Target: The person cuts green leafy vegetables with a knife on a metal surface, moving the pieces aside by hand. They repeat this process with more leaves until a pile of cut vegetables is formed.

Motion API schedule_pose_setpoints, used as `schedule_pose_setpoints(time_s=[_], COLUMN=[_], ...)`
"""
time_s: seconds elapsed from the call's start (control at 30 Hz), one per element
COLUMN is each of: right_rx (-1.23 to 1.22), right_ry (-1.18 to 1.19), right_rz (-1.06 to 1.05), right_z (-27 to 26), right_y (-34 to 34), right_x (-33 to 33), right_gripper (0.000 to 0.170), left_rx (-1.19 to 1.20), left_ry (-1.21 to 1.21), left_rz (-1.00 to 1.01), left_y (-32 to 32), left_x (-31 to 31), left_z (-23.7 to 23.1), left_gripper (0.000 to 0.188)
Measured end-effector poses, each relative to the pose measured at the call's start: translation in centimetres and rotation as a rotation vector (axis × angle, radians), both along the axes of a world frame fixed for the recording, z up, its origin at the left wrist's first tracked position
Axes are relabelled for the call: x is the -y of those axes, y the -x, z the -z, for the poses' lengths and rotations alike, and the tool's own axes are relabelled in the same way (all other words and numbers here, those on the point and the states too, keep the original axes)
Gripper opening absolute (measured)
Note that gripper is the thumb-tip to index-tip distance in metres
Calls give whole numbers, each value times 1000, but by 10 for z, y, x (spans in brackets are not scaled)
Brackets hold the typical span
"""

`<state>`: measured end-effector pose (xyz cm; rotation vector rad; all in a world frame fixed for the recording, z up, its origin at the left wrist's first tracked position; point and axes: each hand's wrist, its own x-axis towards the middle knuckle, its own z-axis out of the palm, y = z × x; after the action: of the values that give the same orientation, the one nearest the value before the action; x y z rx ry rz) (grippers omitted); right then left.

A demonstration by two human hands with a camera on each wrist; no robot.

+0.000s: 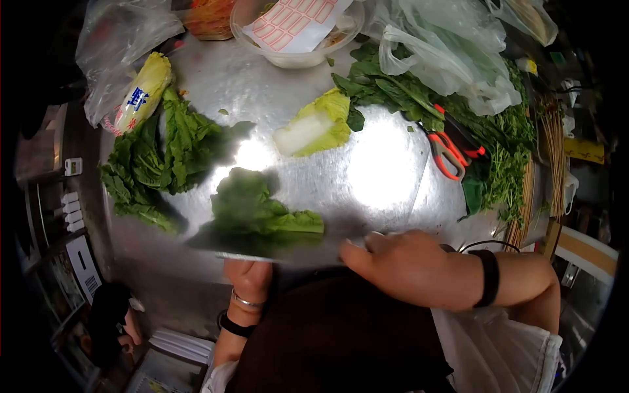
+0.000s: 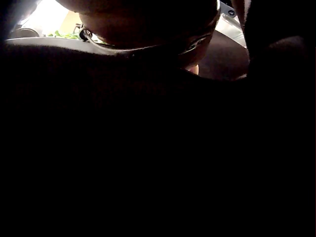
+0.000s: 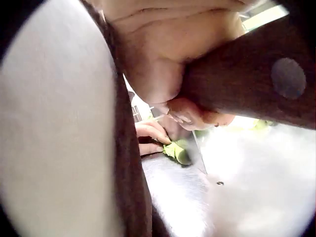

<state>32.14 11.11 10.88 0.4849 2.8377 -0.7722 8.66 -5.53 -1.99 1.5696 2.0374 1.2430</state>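
Note:
My right hand grips the dark wooden handle of a cleaver, a round rivet showing on it. The cleaver's broad blade is blurred in the head view and lies across the front of the metal table. Just beyond the blade lies green lettuce, its pale stem end pointing right. My left hand is partly hidden behind the blade. In the right wrist view, the left fingers hold a lettuce stem right beside the blade. The left wrist view is mostly dark.
More lettuce and a wrapped yellow cabbage lie left. One cabbage leaf sits mid-table. At the back stand a plastic bowl and plastic bags. Orange-handled scissors, herbs and skewers lie right.

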Motion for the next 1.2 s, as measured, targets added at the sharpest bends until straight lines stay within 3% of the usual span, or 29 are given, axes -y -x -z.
schedule_pose_setpoints(time_s=[0.07, 0.33, 0.53, 0.67, 1.2], right_rx=[-23, -46, -128, -184, -84], right_ry=[58, 188, 152, 265, 253], right_rz=[15, 197, 318, 381, 296], right_z=[9, 17, -1, -23, -19], right_y=[16, 7, -31, -39, -25], right_x=[0, -6, 9, 25, 44], right_gripper=[26, 14, 15, 17, 20], left_rx=[-463, -457, -583, -496, -421], left_ry=[-78, -77, -196, -244, -305], left_rz=[154, 175, 197, 196, 158], left_y=[6, -2, -5, -1, 0], left_x=[-10, -9, 2, 6, 5], left_z=[-12, -25, -35, -24, -15], left_gripper=[21, 23, 24, 24, 25])
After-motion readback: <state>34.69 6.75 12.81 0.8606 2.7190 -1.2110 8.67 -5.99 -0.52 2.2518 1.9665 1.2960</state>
